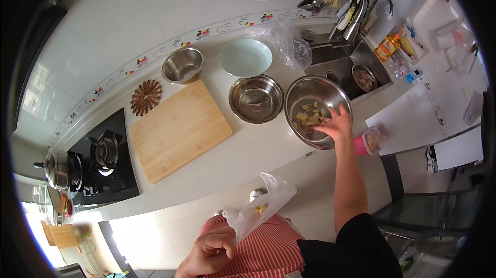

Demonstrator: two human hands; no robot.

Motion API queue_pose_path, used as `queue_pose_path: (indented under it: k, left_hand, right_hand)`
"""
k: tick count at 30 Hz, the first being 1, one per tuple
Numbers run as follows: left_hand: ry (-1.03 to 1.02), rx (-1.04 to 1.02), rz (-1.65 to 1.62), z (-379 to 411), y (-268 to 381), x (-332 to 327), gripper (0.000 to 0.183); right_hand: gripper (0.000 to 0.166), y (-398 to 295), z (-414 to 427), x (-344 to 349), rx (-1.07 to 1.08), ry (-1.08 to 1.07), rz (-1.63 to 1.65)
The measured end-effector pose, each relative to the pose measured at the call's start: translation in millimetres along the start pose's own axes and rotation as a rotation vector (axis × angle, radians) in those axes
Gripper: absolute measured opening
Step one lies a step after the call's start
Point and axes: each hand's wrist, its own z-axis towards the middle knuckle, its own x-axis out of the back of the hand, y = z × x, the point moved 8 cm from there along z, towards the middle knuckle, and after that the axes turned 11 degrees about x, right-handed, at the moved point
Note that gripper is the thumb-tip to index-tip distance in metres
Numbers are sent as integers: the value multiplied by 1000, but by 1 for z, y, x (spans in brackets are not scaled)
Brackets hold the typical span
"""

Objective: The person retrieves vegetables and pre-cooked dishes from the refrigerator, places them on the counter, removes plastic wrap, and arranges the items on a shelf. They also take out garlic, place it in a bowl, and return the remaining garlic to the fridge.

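My left hand [213, 253] grips the edge of a clear plastic bag [257, 208] in front of my red-striped apron [267, 243]. Several pale, peeled cloves, seemingly garlic [260, 210], show inside the bag. My right hand [336, 123] is over the right side of a large stainless steel bowl [294, 96], fingers spread; whether a fingertip touches a piece cannot be told. More pale yellowish cloves [308, 117] lie at the bottom of this bowl. Left of it stands a smaller steel bowl [236, 103] with a little something at its centre.
A wooden cutting board [180, 131] lies left on the counter, beside a black gas hob [116, 177]. Behind stand a pale green plate [245, 57], a steel basin [182, 67] and a crumpled plastic bag [292, 45]. The sink [348, 72] and a pink bin [362, 144] are right.
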Motion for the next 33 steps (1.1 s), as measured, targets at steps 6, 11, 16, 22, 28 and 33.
queue_pose_path:
  k: [6,11,16,22,28,33]
  left_hand:
    - [-149,-41,211,9,13,-25,24]
    - [-170,-54,198,8,13,-29,24]
    - [-129,-88,265,5,14,-28,23]
    - [-25,-99,267,-11,15,-19,23]
    - [83,-128,207,-40,5,-1,22]
    - [-65,-227,144,-62,-5,-4,20]
  right_hand:
    - [38,-32,-40,-3,210,-123,-35]
    - [21,13,-128,-31,8,-543,-57]
    - [22,113,-235,-81,-219,-1279,-708]
    - [29,221,-259,-67,-274,-1432,-1203]
    - [30,271,-228,-18,-4,-1305,-1729]
    - [26,306,-237,-19,-207,-1182,-1854]
